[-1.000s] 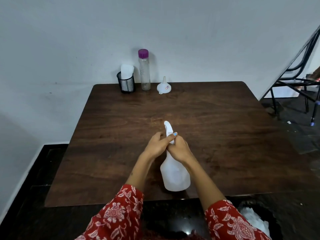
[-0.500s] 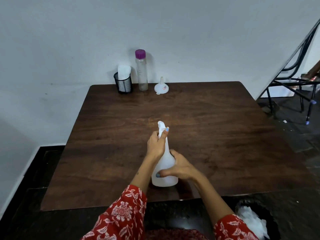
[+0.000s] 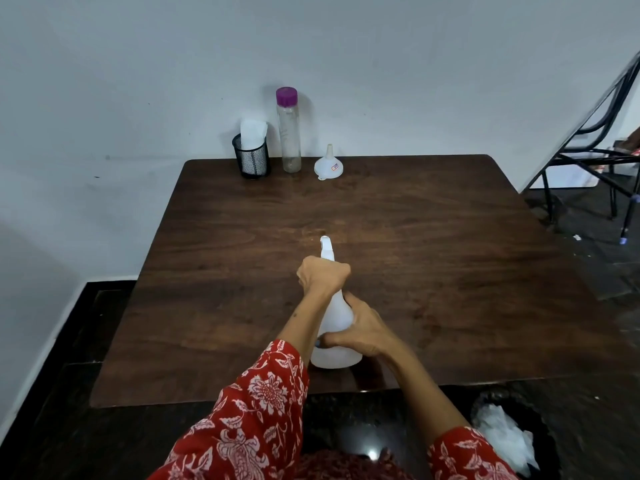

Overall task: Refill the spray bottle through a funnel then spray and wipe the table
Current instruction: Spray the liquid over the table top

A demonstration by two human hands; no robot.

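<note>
The left hand (image 3: 323,277) is gripping the spray bottle (image 3: 335,336) top, the right hand (image 3: 360,332) is clasping its body; the funnel (image 3: 328,164) is sitting untouched well beyond both, so refilling is only starting.

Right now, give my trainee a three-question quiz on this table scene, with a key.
1. True or false: the funnel sits in the spray bottle.
2. Which hand grips the bottle's neck? A) left hand B) right hand
3. Fill in: the bottle with the purple cap stands between the funnel and the black mesh ____.

Key: 1 false, it rests mouth-down at the table's far edge; 2 A; 3 cup.
</note>
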